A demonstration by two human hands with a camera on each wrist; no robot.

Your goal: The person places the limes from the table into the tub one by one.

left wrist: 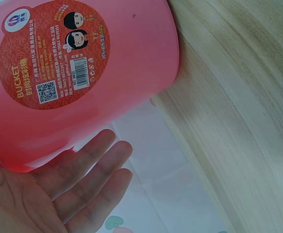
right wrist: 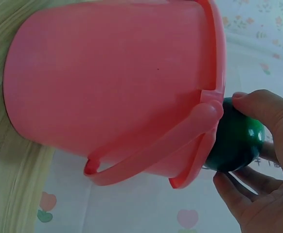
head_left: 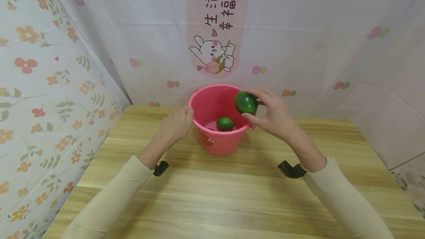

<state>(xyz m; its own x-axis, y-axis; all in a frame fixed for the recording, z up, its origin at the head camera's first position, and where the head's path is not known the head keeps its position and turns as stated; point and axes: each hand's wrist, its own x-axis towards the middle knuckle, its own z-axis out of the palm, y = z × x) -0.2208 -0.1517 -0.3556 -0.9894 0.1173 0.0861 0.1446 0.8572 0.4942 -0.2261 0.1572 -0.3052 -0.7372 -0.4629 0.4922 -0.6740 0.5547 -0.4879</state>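
Observation:
A pink bucket [head_left: 221,143] stands on the wooden table. My left hand [head_left: 177,123] holds the left side of its rim; in the left wrist view several nearly straight fingers [left wrist: 90,177] point down beside the outer wall, and the thumb is mostly hidden. Over the right part of the rim, my right hand [head_left: 277,113] grips a glossy green lime [head_left: 246,102] between thumb and fingers. The right wrist view has this lime [right wrist: 236,136] just beyond the rim, near the handle joint. Another green lime [head_left: 225,124] lies inside the bucket, and something dark beside it is mostly hidden.
The bucket's handle [right wrist: 146,160] hangs down on its right side. A round red label [left wrist: 54,53] is on its wall. Behind the table [head_left: 199,194] hangs a printed curtain [head_left: 149,40], with a flowered one [head_left: 43,84] at the left. Black straps [head_left: 292,169] show at both wrists.

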